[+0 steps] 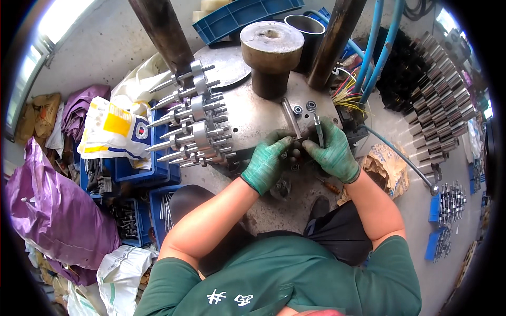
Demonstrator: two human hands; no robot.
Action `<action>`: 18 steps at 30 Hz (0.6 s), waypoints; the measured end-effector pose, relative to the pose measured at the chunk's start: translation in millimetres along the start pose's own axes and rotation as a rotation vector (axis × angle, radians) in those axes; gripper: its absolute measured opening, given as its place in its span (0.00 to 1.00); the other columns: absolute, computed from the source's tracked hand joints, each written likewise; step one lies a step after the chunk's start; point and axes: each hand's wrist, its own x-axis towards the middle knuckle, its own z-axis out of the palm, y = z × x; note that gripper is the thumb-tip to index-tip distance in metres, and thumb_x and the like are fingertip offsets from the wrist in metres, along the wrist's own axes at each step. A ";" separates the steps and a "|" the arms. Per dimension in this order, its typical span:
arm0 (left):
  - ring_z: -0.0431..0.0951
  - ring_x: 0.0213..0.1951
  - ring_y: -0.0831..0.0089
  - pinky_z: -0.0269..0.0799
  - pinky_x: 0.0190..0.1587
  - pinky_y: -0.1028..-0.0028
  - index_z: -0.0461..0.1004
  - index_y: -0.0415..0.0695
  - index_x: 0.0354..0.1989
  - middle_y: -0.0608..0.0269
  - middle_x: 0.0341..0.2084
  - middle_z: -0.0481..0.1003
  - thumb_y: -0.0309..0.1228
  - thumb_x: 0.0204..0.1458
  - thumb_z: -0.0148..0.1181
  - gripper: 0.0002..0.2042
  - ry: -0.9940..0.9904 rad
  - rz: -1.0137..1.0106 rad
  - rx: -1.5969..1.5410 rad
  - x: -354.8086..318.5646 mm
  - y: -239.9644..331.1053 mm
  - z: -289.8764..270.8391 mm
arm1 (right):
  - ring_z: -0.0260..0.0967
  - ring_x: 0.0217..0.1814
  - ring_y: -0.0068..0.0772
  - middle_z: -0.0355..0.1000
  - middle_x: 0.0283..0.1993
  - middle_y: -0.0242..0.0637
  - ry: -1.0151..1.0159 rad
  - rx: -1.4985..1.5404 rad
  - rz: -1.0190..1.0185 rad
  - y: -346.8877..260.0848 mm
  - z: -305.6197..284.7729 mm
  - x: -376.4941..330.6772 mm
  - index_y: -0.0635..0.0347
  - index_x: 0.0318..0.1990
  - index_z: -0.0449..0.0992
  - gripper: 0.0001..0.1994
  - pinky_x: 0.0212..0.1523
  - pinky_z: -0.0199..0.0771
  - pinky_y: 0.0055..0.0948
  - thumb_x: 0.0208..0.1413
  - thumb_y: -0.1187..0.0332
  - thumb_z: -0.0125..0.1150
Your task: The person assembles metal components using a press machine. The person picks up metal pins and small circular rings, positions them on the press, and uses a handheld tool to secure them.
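Observation:
My left hand (267,164), in a green work glove, is closed near the front edge of the metal press table (253,118). What its fingertips pinch is too small and dark to name. My right hand (336,155), gloved in green too, is closed around a slim bright metal piece (318,130) whose kind I cannot make out. Between the hands a metal rod (291,118) slants across the table, its near end by my left fingertips. Two small bearings, one (298,110) just right of the rod and another (311,105) above my right hand, are on the table.
A thick steel cylinder (271,50) stands at the table's back between two columns (167,39). Shafts with metal rings (200,108) are stacked at the left edge, beside blue bins (150,171). Blue hoses (380,50) and yellow wires (352,95) hang at the right.

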 end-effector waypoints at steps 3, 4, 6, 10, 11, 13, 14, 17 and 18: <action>0.79 0.40 0.74 0.80 0.42 0.72 0.70 0.41 0.56 0.61 0.41 0.77 0.31 0.65 0.60 0.15 -0.025 0.007 0.082 0.3 -1.3 1.4 | 0.73 0.43 0.23 0.75 0.40 0.34 -0.003 0.020 0.035 -0.6 -1.1 -0.6 0.63 0.46 0.73 0.12 0.47 0.77 0.28 0.56 0.77 0.67; 0.79 0.40 0.74 0.80 0.43 0.71 0.70 0.42 0.56 0.61 0.41 0.77 0.30 0.64 0.61 0.15 -0.029 0.007 0.097 0.3 -1.2 1.9 | 0.73 0.43 0.23 0.75 0.40 0.33 -0.013 0.038 0.062 -0.6 -2.4 0.6 0.63 0.46 0.73 0.12 0.47 0.76 0.28 0.55 0.76 0.68; 0.79 0.40 0.74 0.81 0.45 0.71 0.70 0.42 0.56 0.61 0.41 0.77 0.30 0.64 0.61 0.14 -0.037 0.009 0.130 0.5 -0.8 2.0 | 0.72 0.42 0.23 0.75 0.40 0.34 -0.023 0.022 0.098 -2.2 -4.2 2.0 0.64 0.45 0.74 0.13 0.46 0.76 0.28 0.55 0.75 0.69; 0.80 0.42 0.73 0.82 0.47 0.69 0.71 0.40 0.55 0.60 0.42 0.78 0.28 0.63 0.63 0.14 -0.017 0.094 0.183 5.7 -8.6 -2.2 | 0.71 0.39 0.24 0.75 0.37 0.36 -0.041 -0.093 0.094 1.7 -5.2 1.9 0.64 0.44 0.74 0.13 0.44 0.76 0.30 0.54 0.73 0.70; 0.80 0.42 0.72 0.82 0.48 0.69 0.72 0.40 0.55 0.60 0.42 0.78 0.28 0.63 0.63 0.14 -0.014 0.114 0.194 7.1 -10.2 -3.1 | 0.71 0.39 0.25 0.75 0.36 0.37 -0.049 -0.116 0.083 4.4 -5.1 1.9 0.65 0.44 0.74 0.13 0.44 0.76 0.31 0.54 0.73 0.70; 0.80 0.42 0.71 0.82 0.48 0.68 0.72 0.39 0.54 0.59 0.42 0.78 0.28 0.62 0.64 0.14 -0.016 0.147 0.214 10.0 -13.6 -4.9 | 0.70 0.37 0.27 0.75 0.35 0.39 -0.009 -0.132 0.067 6.3 -2.2 1.5 0.65 0.43 0.74 0.13 0.43 0.76 0.32 0.53 0.72 0.70; 0.80 0.42 0.71 0.82 0.48 0.68 0.72 0.39 0.55 0.59 0.42 0.78 0.28 0.62 0.64 0.15 -0.018 0.160 0.223 10.9 -15.3 -6.2 | 0.70 0.37 0.28 0.75 0.34 0.40 0.010 -0.139 0.059 7.0 0.0 1.3 0.66 0.43 0.74 0.13 0.43 0.75 0.33 0.52 0.72 0.70; 0.80 0.43 0.70 0.82 0.48 0.67 0.71 0.39 0.55 0.58 0.43 0.78 0.29 0.63 0.62 0.14 -0.030 0.153 0.204 10.8 -19.0 -8.4 | 0.71 0.35 0.31 0.75 0.34 0.44 0.036 -0.145 0.064 5.3 3.2 3.1 0.67 0.43 0.74 0.14 0.42 0.75 0.34 0.52 0.71 0.69; 0.80 0.43 0.69 0.82 0.48 0.66 0.72 0.39 0.55 0.57 0.43 0.78 0.29 0.64 0.61 0.14 -0.035 0.144 0.190 10.2 -19.3 -8.0 | 0.71 0.34 0.32 0.74 0.34 0.45 0.040 -0.175 0.053 5.4 3.9 3.7 0.67 0.43 0.74 0.13 0.41 0.75 0.34 0.52 0.72 0.68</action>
